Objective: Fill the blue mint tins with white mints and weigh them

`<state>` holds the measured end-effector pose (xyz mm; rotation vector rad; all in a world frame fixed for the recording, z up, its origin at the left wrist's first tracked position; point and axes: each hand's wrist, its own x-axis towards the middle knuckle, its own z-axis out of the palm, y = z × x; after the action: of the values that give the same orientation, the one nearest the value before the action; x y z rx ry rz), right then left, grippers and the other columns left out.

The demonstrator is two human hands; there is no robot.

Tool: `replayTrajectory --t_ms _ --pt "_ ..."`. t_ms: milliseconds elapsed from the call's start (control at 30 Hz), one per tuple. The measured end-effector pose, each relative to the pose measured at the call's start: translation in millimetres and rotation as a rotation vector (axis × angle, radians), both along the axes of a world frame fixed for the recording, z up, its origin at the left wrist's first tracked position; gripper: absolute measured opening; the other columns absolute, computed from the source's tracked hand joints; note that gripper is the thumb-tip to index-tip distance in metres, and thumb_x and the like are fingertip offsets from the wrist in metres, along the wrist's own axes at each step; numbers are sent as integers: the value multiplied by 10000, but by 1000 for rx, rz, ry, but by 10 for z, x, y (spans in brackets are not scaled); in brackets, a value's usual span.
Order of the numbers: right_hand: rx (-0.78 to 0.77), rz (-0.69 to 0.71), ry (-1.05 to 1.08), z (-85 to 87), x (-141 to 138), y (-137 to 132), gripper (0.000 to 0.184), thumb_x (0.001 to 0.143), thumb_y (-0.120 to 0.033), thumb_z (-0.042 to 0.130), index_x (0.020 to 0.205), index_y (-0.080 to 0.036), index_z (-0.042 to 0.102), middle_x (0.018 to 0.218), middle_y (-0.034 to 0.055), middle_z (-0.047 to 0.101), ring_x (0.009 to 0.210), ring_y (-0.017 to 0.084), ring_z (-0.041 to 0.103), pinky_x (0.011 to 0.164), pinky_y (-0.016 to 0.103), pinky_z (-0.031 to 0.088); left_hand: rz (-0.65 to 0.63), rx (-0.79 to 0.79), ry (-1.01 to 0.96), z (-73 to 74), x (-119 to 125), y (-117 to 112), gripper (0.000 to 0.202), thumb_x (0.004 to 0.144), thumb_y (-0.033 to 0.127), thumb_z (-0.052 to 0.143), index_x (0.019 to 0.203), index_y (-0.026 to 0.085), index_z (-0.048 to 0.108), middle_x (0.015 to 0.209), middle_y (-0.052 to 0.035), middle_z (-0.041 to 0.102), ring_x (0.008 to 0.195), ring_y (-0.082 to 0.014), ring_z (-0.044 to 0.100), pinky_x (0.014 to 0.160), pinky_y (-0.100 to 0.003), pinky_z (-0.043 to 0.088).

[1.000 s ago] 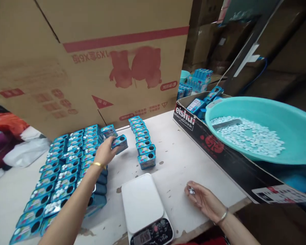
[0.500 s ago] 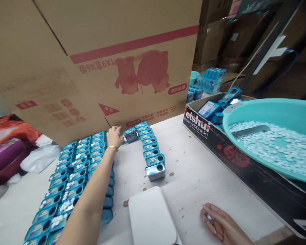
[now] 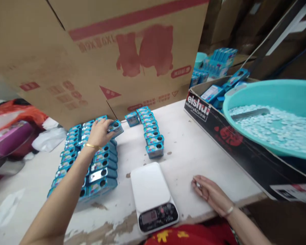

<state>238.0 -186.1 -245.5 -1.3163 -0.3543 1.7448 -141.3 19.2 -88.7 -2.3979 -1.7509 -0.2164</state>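
My left hand (image 3: 100, 132) is closed on a small blue tin (image 3: 117, 127) with a round hole in its top, raised over the far end of the tin rows. Several rows of matching blue tins (image 3: 102, 165) stand beneath that arm. My right hand (image 3: 209, 192) rests palm up above the table, its fingers curled around a small white tablet (image 3: 199, 184); how many more lie in the palm is hidden. Between the hands lies a white kitchen scale (image 3: 150, 187), its display lit. Another line of blue tins (image 3: 155, 149) runs behind the scale, with one tin (image 3: 132, 119) at its far left.
A turquoise basin (image 3: 270, 136) of white tablets, with a scoop (image 3: 250, 114) inside, sits on a black carton (image 3: 219, 132) at right. Blue tins (image 3: 213, 92) lie in that carton. A large cardboard box (image 3: 148, 68) walls off the back. Plastic bags (image 3: 48, 137) lie at left.
My left hand has drawn back leftward from the far end and now holds up a blue tin. The right hand stays curled. The view has tilted down, showing the scale's display.
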Motion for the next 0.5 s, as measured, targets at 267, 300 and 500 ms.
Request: replayTrajectory --t_ms 267,300,500 --pt "36 237 -9 245 19 20 351 619 -350 837 807 -117 655 755 48 654 602 94 605 482 180 427 -348 -278 -210 -275 823 -1628 327 874 364 558 1176 240 572 936 -52 628 868 -212 585 955 -457 432" --pt "52 265 -11 273 12 10 354 617 -346 839 813 -118 654 758 45 656 613 100 617 493 185 437 -356 -279 -209 -355 873 -1705 328 880 348 554 1191 242 563 941 -49 626 867 -208 587 990 -483 414" --pt "119 388 -14 392 -18 -71 408 604 -385 844 833 -109 649 758 34 665 617 99 629 533 198 445 -359 -222 -272 -457 885 -1831 512 860 386 603 1332 232 477 1104 -82 619 1022 -236 585 1065 -538 361"
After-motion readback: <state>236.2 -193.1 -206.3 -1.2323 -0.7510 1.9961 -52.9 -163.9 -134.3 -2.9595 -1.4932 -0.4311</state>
